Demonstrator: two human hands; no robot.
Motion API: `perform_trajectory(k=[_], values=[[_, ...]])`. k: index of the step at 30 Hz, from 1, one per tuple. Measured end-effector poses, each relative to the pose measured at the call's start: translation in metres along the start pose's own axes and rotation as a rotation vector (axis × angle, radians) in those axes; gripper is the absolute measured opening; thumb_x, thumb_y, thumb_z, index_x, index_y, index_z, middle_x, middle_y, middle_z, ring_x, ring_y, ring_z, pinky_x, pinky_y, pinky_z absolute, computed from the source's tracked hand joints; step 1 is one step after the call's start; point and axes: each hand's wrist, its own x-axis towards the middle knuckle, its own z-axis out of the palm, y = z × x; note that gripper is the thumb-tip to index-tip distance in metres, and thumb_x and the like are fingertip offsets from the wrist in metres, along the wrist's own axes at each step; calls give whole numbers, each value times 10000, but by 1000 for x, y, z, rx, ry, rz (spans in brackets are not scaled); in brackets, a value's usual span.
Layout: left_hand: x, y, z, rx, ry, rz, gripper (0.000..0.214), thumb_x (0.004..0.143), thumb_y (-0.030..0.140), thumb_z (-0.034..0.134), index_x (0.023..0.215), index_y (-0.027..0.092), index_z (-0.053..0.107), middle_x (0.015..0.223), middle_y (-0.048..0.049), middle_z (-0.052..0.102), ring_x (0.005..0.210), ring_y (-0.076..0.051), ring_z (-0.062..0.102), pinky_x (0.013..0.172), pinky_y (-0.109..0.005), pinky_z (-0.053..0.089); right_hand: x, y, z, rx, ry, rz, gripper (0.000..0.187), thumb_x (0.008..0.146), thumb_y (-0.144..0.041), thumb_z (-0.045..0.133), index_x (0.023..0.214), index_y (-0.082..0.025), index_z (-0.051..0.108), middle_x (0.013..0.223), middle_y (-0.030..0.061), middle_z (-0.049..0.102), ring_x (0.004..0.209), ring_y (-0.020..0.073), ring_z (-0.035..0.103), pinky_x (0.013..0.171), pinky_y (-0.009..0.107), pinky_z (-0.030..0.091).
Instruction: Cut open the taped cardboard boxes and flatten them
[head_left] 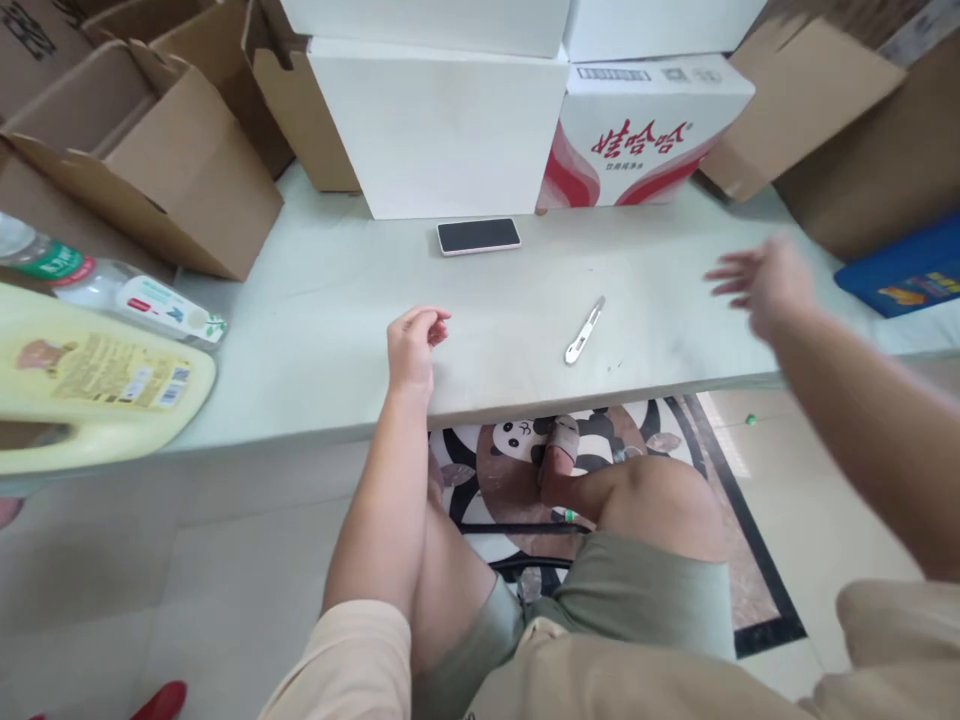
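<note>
"Which step?"
"Between moves, I'd say. My right hand point(772, 285) is blurred, fingers partly spread, apparently empty; my left hand point(411, 345) curls loosely, holding what, if anything, I can't tell. Lifting the knife point(583, 332) would call for a careful pinch."
"How does it look?"
"Slim, pale, lying slanted on the table point(315, 330) between my hands, touching neither; blade out or not, I can't tell."
</note>
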Motion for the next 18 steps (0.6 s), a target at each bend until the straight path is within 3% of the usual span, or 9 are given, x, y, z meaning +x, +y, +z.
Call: perform_trajectory(k=[1,3,5,7,9,11,14,18], values=[[0,0,0,-2,-13,-3,116,678,231,596,615,176,676,586,-11,548,566,-108,506,580,-253,437,-20,-2,25,-131,-24,124,497,970,-520,223,840,-216,594,774,119,703,637,207,609,646,394,480],[-1,0,-1,-11,-31,0,122,685,222,594,618,175,685,587,-15,556,577,-112,512,583,-253,442,-56,-8,71,-219,-95,97,331,863,-483,531,993,-206,660,964,123,748,794,238,652,798,430,507],[-3,0,-3,-27,-35,1,129,695,218,598,619,175,694,591,-16,567,586,-112,518,585,-248,444,-79,-19,105,-440,-234,33,477,834,-509,589,1215,-229,647,1001,125,745,874,294,662,858,480,498],[-9,1,-7,-45,-38,-2,138,708,214,606,615,177,699,592,-15,576,587,-109,518,589,-245,443,-88,-30,126,-681,-372,24,561,863,-573,533,1318,-250,598,988,143,739,891,340,672,830,504,499],[-14,3,-14,-57,-82,21,146,724,199,608,616,179,703,601,-12,587,596,-108,523,603,-246,445,-89,-40,138,-854,-449,38,498,870,-592,502,1212,-253,627,966,160,734,881,361,680,777,493,501],[-18,8,-21,-80,-89,27,172,759,193,595,630,176,707,613,-8,586,608,-105,526,615,-246,441,-86,-49,145,-923,-480,-19,324,848,-539,535,976,-254,621,884,140,722,852,349,679,750,467,495],[-18,16,-35,-137,-77,31,197,798,175,585,634,166,693,617,1,567,612,-96,514,616,-243,419,-84,-67,159,-738,-509,-132,200,790,-416,584,824,-264,458,714,56,672,758,284,676,720,415,491],[-12,23,-50,-217,-41,18,223,829,162,579,627,158,674,610,9,542,597,-87,491,584,-239,366,-92,-114,205,-166,-518,-133,426,697,-418,677,955,-269,373,777,0,684,670,204,670,580,317,486]])
